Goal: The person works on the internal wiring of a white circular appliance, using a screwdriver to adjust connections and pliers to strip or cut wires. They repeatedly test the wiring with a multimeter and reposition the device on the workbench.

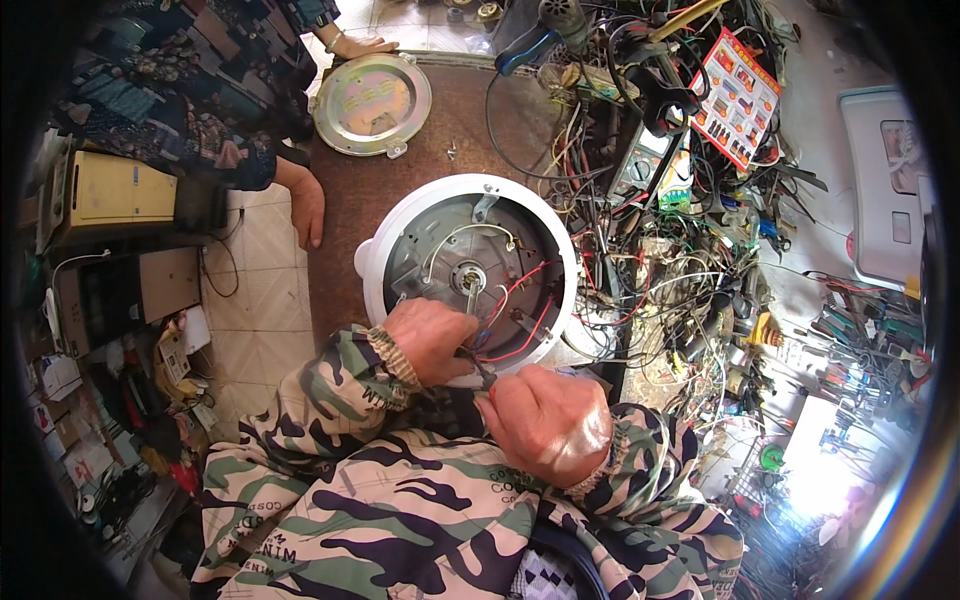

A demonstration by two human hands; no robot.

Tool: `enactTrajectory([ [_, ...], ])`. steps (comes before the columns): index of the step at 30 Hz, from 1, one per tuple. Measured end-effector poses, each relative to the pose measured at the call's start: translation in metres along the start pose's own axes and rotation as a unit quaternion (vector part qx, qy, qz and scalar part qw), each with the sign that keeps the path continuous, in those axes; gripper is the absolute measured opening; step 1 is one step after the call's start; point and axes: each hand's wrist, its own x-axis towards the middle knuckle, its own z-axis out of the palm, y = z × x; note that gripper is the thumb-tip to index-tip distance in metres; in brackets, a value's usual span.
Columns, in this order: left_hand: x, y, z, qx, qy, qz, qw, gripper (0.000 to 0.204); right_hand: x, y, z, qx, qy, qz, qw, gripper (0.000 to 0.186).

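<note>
Your left hand (430,338) is bent over the near rim of the round white housing (375,262), its fingers curled inward, seen in the head view. Your right hand (550,425) is just beside it, nearer your body, with its fingers folded and thumb side turned toward the left. A small dark piece (487,379) shows between your two hands; you cannot tell from this angle which of them grips it, or what the left fingers hide.

The housing rests in front of you on the brown table (345,215), open side up. Inside you can see a metal hub (468,278) at the middle, a pale curved wire (450,236) and red wires (530,335) running toward your hands.

Beyond it, near the table's far left corner, lies a round metal plate (370,105), with a few small screws (451,151) between the two. Another person's hand (308,208) hangs at the table's left edge, while a second hand (360,46) rests beside the plate. On your right, a tangle of cables (655,265) spreads near a multimeter (640,165).
</note>
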Motion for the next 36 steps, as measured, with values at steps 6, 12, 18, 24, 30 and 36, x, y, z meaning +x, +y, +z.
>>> enactTrajectory([
  [6,0.0,0.002,0.0,-0.001,-0.003,-0.002,1.0,0.027,0.002,0.0,0.0,0.014,-0.004,-0.039,0.999,0.02],
  [12,0.002,0.0,-0.001,-0.004,-0.025,-0.008,1.0,0.027,-0.003,0.006,0.001,0.038,-0.006,-0.018,0.999,0.023],
  [18,0.003,-0.004,0.003,-0.001,-0.023,0.004,1.0,0.029,-0.005,0.007,0.008,0.078,0.047,0.005,0.996,0.022],
  [24,0.0,-0.006,0.007,0.005,-0.002,0.015,1.0,0.028,-0.007,-0.001,0.013,0.062,0.088,0.025,0.994,0.023],
  [30,0.001,0.001,-0.002,-0.008,-0.022,-0.015,1.0,0.023,-0.011,-0.005,0.023,0.067,0.132,0.058,0.987,0.022],
  [36,0.004,0.0,-0.005,-0.009,-0.042,0.009,0.999,0.025,-0.01,-0.001,0.016,0.061,0.091,0.038,0.993,0.024],
])
